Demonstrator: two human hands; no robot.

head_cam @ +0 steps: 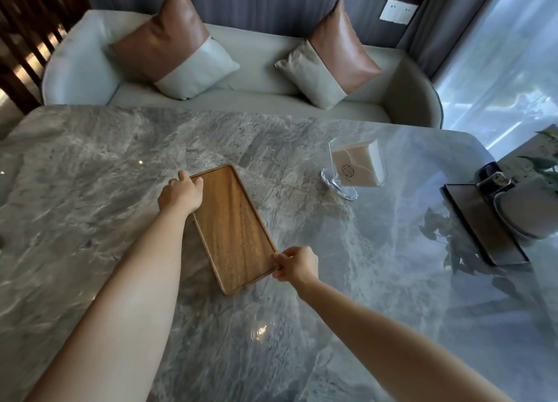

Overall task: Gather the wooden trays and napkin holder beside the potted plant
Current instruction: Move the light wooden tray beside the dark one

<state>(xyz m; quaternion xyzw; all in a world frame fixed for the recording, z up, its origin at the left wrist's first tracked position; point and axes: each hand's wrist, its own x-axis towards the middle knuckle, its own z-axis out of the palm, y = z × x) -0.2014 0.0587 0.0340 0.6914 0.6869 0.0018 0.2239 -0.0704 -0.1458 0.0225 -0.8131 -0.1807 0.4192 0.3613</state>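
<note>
2 hands on 1 wooden tray at the middle of the marble bench.

The left hand is curled over the far left corner of the wooden tray, and the right hand pinches its near right corner; the tray lies angled on the bench. The clear napkin holder stands upright to the far right, apart from the tray. At the right edge, the potted plant sits on a dark tray. Behind the bench is a sofa with 2 cushions.
</note>
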